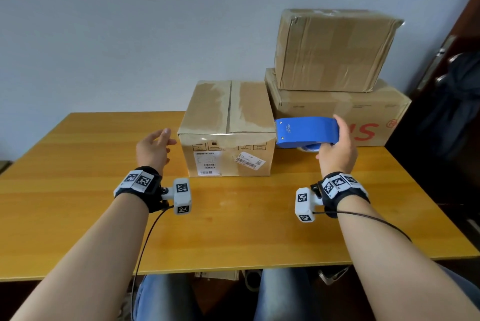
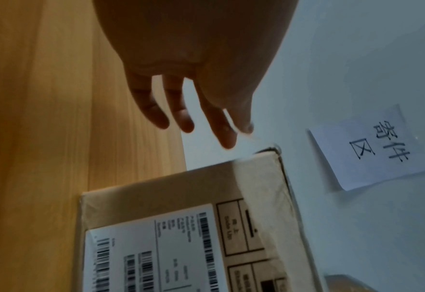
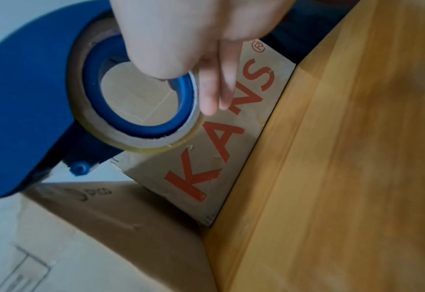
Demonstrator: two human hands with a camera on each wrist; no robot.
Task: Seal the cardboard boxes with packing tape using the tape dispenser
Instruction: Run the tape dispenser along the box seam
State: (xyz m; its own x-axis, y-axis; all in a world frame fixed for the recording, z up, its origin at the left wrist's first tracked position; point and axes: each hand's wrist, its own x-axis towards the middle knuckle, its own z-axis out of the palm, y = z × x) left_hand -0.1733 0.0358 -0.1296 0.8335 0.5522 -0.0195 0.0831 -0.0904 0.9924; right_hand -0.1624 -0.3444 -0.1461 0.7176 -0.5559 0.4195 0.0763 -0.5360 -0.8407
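Gripping the rigid, light blue tape dispenser [image 1: 307, 130] in the right hand [image 1: 337, 149], thumb through its roll core, left hand [image 1: 153, 148] hovering empty, fingers spread, beside the stiff cardboard box [image 1: 228, 128].

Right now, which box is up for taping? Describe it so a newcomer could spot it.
On the wooden table, find the two stacked boxes at the back right. The target box stands alone to their left, between the left hand and the blue tape dispenser. Only it carries white barcode labels in front.
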